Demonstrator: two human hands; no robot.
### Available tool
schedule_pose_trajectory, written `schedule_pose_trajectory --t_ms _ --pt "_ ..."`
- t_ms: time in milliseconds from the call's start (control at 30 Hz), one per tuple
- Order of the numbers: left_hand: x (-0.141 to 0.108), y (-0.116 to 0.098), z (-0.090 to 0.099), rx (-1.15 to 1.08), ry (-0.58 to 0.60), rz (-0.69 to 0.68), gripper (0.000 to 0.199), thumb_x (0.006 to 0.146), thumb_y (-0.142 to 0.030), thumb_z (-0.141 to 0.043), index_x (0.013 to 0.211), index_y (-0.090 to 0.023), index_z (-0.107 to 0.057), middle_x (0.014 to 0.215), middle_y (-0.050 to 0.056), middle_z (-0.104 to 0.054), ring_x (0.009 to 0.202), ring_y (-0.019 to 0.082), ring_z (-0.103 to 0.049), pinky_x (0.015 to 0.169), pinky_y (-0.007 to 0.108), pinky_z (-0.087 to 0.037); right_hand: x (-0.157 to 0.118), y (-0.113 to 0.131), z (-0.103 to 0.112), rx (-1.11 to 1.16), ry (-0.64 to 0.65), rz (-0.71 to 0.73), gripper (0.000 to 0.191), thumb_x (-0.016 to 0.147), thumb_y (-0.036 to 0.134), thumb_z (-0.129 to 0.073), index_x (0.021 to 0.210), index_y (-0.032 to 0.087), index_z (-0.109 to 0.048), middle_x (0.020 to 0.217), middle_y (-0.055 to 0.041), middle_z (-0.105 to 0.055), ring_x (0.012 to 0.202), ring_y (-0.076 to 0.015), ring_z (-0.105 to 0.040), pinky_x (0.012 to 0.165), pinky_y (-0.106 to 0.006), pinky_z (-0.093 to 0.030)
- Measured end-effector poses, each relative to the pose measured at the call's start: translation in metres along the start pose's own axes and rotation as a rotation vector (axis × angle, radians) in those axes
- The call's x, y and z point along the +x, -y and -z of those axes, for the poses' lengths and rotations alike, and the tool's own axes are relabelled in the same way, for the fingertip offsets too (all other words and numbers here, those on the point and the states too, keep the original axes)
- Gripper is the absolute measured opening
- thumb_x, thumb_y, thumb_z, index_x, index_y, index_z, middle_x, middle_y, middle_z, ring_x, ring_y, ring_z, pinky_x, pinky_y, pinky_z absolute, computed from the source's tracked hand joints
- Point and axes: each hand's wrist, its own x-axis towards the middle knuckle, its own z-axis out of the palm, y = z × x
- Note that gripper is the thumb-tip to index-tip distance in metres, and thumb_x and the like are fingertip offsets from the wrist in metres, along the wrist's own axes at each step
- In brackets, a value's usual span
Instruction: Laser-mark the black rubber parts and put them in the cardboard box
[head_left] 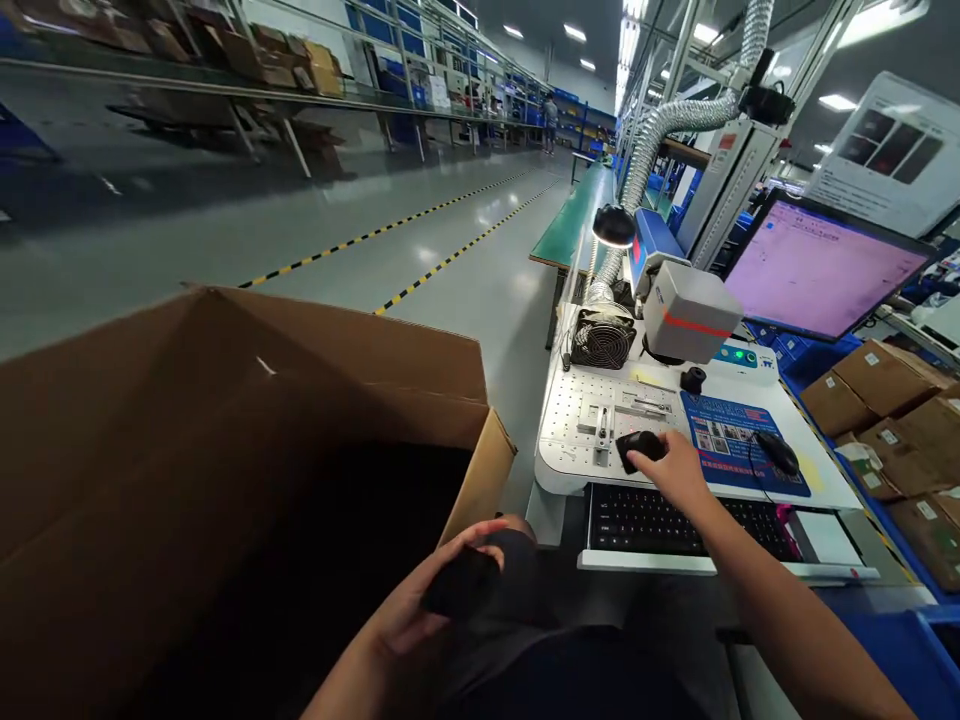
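Observation:
My right hand (679, 468) reaches over the white machine bed, its fingers closed on a small flat black part (640, 446). This part is beside the metal fixture (602, 436) on the perforated plate. Down near my lap, my left hand (427, 590) is wrapped around a dark, rounded piece (463, 582); its exact kind does not show. Just left of that hand stands an open cardboard box (420, 350), its inside in deep shadow. Above the plate hangs a grey machine head (690, 312) with an orange stripe.
A keyboard (652, 518) lies on a tray below the bed. The mouse (777, 452) rests on a blue mat (720, 405). At the plate's back is a black fan (603, 340). A monitor (825, 265) and stacked cartons (874, 385) are to the right.

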Motion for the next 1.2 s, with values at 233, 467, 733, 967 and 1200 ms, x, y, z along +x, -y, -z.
schedule_pose_trajectory --t_ms 233,467,733,967,1200 --pt "-0.001 -0.001 0.016 -0.034 0.032 -0.047 0.042 0.095 -0.04 -0.06 0.125 -0.011 -0.069 0.107 0.015 -0.074 0.1 0.026 -0.067 0.095 0.036 -0.049 0.068 -0.003 -0.04 -0.265 0.028 -0.152 0.046 0.074 0.064 -0.064 0.087 0.021 -0.06 0.092 -0.0134 -0.07 0.083 -0.0296 -0.067 0.067 -0.034 -0.047" --pt "0.002 0.001 0.028 -0.058 -0.01 -0.058 0.04 0.093 -0.042 -0.064 0.119 -0.013 -0.073 0.106 0.014 -0.074 0.101 0.027 -0.066 0.094 0.036 -0.049 0.085 -0.005 -0.065 -0.284 0.014 -0.198 0.057 0.076 0.069 -0.061 0.098 0.017 -0.063 0.1 -0.0185 -0.072 0.092 -0.0343 -0.069 0.072 -0.038 -0.051" --pt "0.0 0.001 0.029 -0.053 -0.012 -0.061 0.039 0.095 -0.041 -0.061 0.118 -0.012 -0.073 0.106 0.013 -0.073 0.101 0.024 -0.064 0.094 0.032 -0.049 0.087 -0.008 -0.07 -0.207 0.037 -0.205 0.067 0.073 0.077 -0.062 0.099 0.015 -0.064 0.101 -0.0181 -0.072 0.092 -0.0341 -0.068 0.074 -0.038 -0.05" --pt "0.006 0.006 0.039 -0.089 -0.098 0.0 0.038 0.095 -0.041 -0.061 0.119 -0.014 -0.073 0.116 0.012 -0.073 0.108 0.025 -0.063 0.098 0.031 -0.049 0.064 -0.04 -0.075 0.005 0.014 -0.159 0.059 0.077 0.06 -0.065 0.116 0.015 -0.067 0.114 -0.015 -0.071 0.1 -0.0309 -0.067 0.083 -0.038 -0.051" --pt "0.015 0.008 0.04 -0.102 -0.139 0.022 0.038 0.093 -0.042 -0.062 0.12 -0.017 -0.073 0.126 0.01 -0.07 0.113 0.025 -0.062 0.098 0.031 -0.05 0.052 -0.064 -0.096 0.169 -0.066 -0.134 0.046 0.076 0.04 -0.063 0.115 0.017 -0.067 0.11 -0.0113 -0.073 0.092 -0.026 -0.067 0.088 -0.038 -0.05"
